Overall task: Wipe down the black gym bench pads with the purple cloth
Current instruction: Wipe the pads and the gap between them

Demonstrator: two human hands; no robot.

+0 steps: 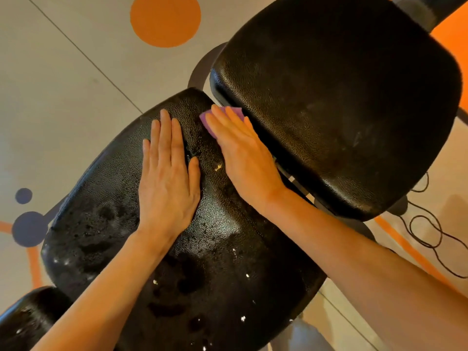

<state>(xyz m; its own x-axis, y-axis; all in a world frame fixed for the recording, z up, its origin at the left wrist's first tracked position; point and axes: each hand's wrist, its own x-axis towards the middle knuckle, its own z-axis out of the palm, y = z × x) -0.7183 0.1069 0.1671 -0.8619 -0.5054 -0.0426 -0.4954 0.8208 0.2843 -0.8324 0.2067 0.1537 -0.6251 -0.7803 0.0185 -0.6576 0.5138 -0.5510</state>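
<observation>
**Both hands flat on the wet seat pad, purple cloth under the right**

The seat pad (207, 249) is black, pebble-grained vinyl with rounded corners, narrower at its far end. Its surface is glossy and wet, with droplets, dull smears and a few bright specks. Beyond it, across a narrow gap, the back pad (342, 97) is the same grained black vinyl, broader and rounded, drier and scuffed with faint pale marks. A third black padded piece (27, 317) shows at the lower left corner.

The purple cloth (215, 117) is a thin, soft fabric, folded or bunched flat. It lies on the far end of the seat pad, right beside the gap, mostly covered by the right hand (245, 158); only its edge peeks out past the fingertips and on the thumb side.

The right hand's grip is wide and flat: fingers straight and together, palm pressing down on the cloth, forearm reaching in from the lower right. The left hand (167, 183) lies just beside it, also flat, fingers straight and close, thumb alongside, palm resting on the bare vinyl and holding nothing.

The floor (63, 84) around is smooth beige with orange and dark blue circles and orange lines. A thin black cable (430, 239) loops on it to the right of the grip.
</observation>
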